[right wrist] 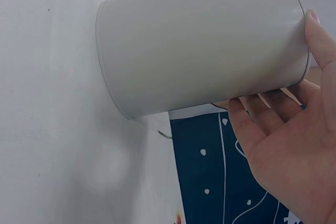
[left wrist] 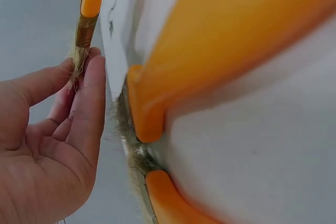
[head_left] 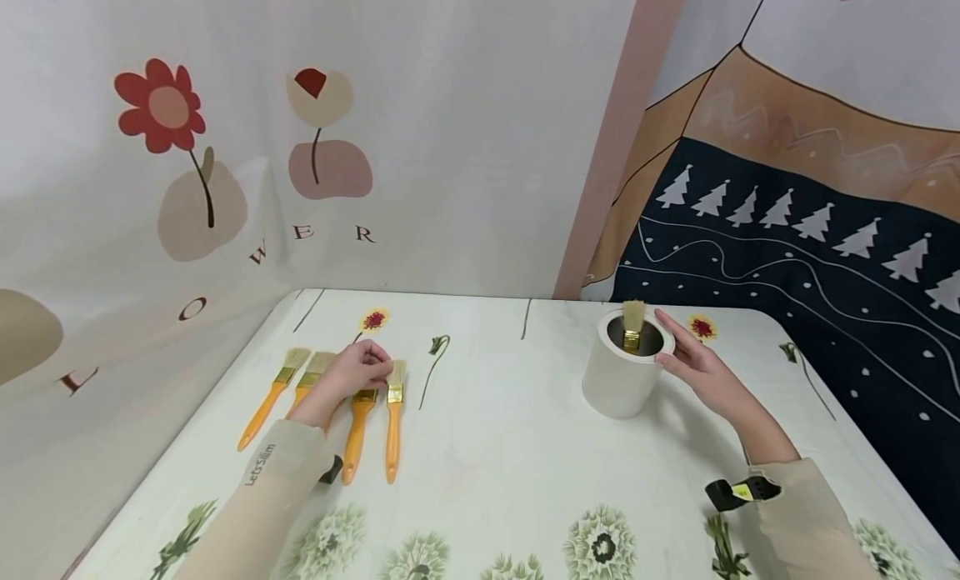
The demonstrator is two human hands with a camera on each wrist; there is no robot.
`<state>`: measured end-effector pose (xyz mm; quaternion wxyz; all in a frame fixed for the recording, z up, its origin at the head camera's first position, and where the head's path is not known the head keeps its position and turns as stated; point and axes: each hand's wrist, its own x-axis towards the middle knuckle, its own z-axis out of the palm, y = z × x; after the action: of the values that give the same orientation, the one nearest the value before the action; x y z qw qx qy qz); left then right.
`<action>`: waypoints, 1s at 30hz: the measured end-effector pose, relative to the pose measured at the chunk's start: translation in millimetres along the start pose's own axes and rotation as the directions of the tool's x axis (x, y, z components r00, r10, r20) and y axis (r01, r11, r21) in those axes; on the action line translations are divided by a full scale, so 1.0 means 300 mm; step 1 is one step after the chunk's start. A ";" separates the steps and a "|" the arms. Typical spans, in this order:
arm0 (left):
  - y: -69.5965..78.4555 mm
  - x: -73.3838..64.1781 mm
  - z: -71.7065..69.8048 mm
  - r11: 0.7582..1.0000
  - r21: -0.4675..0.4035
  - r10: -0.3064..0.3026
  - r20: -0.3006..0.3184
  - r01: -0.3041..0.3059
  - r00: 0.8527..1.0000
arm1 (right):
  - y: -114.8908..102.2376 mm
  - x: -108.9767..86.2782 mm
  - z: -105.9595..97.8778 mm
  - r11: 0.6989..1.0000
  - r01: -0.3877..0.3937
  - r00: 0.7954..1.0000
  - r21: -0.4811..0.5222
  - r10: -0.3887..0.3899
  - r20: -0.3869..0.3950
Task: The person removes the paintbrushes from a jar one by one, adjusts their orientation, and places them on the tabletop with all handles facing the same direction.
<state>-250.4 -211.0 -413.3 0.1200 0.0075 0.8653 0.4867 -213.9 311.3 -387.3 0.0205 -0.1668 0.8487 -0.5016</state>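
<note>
My left hand pinches the pale bristles of a paintbrush between thumb and fingers; its orange handle points toward me on the table. Left of it lie a wider paintbrush, another one partly hidden behind my hand and wrist, and a slim paintbrush at the far left. On the right stands a white cylindrical holder, with one brush in it, bristles up. My right hand holds the holder near its rim, thumb at the rim and fingers along its side.
A white cloth printed with flowers covers the table. Behind it hangs a pale curtain with printed flowers and letters. To the right, a dark blue fabric with white trees drops past the table's edge.
</note>
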 end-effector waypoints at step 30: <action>-0.005 0.012 -0.032 0.995 0.093 0.028 0.008 -0.028 1.000 | 0.002 0.001 -0.001 1.000 -0.012 1.000 -0.013 0.012 -0.003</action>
<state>-256.0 -219.2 -410.5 0.1156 0.0267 0.8863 0.4476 -214.6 311.8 -387.7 0.0211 -0.1610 0.8529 -0.4962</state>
